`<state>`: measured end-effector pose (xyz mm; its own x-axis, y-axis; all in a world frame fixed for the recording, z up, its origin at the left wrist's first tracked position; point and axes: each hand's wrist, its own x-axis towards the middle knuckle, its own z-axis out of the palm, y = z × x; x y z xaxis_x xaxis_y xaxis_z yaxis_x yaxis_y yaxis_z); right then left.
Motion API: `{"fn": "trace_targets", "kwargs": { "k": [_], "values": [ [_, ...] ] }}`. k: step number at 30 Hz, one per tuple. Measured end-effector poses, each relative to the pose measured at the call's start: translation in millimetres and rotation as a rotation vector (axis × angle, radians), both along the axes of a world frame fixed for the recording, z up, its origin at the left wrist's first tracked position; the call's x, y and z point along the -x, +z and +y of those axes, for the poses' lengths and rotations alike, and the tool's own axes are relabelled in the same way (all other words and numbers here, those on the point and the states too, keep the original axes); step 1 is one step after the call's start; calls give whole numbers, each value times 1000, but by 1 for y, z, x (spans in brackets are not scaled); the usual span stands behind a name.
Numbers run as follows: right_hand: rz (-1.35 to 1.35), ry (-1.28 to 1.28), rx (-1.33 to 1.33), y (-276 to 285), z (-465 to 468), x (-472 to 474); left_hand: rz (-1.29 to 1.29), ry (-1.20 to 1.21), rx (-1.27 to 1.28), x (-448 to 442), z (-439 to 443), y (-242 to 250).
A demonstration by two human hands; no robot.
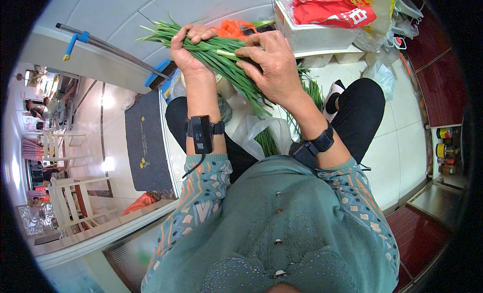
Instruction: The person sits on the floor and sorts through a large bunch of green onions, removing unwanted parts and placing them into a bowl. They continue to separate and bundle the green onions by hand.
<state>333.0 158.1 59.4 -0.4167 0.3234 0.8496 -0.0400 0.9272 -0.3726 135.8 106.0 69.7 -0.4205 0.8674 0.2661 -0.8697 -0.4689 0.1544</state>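
A bunch of green chives [226,72] is raised before me, its cut ends pointing to the upper left and the leaf tips hanging down towards the right. My left hand [192,47] is wrapped around it near the cut ends. Over the middle of the bunch, my right hand [273,62] pinches at a pale stalk [225,53] with thumb and fingers; the exact contact is partly hidden. Below, between my knees, a translucent plastic bag [281,130] holds more chives [266,142]. Loose chives [313,94] lie on the floor beyond my right forearm.
An orange plastic bag [231,28] lies by the wall. A white foam box [319,38] carries a red bag [332,10]. To the left stand a blue-headed broom or mop [157,73] and a grey doormat [147,142]. A dark red cabinet [437,89] borders the right.
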Motion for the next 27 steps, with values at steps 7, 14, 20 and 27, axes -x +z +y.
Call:
{"fn": "trace_targets", "kwargs": {
  "k": [7, 14, 20, 27],
  "values": [
    [-133, 173, 246, -14, 9, -5, 89, -43, 19, -17, 0, -5],
    [-220, 153, 267, -29, -2, -10, 92, -84, 60, -25, 3, -18],
    [-101, 428, 1074, -21, 32, -39, 85, -74, 113, -16, -3, -29],
    [-141, 475, 883, 33, 56, -4, 191, -111, 237, -26, 2, -39]
  ]
}}
